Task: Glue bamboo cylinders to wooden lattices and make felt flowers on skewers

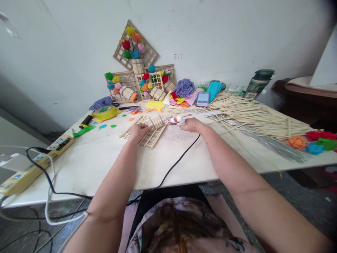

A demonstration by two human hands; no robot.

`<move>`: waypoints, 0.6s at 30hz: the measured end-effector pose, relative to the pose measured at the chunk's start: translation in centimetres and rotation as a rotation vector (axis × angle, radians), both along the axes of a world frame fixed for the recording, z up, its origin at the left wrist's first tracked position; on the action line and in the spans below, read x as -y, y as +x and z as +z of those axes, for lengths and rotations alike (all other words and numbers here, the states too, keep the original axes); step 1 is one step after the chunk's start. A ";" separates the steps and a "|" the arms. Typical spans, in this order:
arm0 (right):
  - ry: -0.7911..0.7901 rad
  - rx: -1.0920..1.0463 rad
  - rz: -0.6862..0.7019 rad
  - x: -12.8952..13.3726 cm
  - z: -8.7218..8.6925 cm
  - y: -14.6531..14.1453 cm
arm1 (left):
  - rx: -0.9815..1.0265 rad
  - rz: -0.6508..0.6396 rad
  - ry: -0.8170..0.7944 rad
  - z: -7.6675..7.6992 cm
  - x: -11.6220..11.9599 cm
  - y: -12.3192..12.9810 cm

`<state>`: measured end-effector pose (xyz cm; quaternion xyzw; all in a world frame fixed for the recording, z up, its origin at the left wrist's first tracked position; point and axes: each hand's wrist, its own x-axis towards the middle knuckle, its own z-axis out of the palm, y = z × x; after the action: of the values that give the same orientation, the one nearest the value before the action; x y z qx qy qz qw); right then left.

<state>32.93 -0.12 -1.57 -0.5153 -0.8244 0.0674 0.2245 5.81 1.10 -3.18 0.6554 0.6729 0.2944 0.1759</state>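
Lattice panel [152,140] likely light, stiff, joint-fragile, so take rim at 6; left hand [138,133] closed at 9, hold unclear, right hand [193,125] gripping glue gun [174,120] at 2.

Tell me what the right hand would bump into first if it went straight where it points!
Probably the bundle of sticks on the wooden grid. The glue gun in the right hand points there, but the exact gap is unclear.

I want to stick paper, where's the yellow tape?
In the head view, the tape lies left on the table, in front of some purple yarn.
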 end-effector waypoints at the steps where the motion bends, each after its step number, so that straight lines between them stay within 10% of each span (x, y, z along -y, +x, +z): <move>1: -0.002 0.032 0.009 -0.1 0.0 0.0 | 0.000 0.000 -0.001 0.0 0.0 0.0; 18: 0.027 0.014 0.058 0.3 0.7 0.4 | 0.014 -0.005 -0.007 -0.2 0.0 0.0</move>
<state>33.37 -0.40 -0.91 -0.4884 -0.8415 0.0592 0.2235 5.79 1.11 -3.40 0.6546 0.6710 0.2961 0.1835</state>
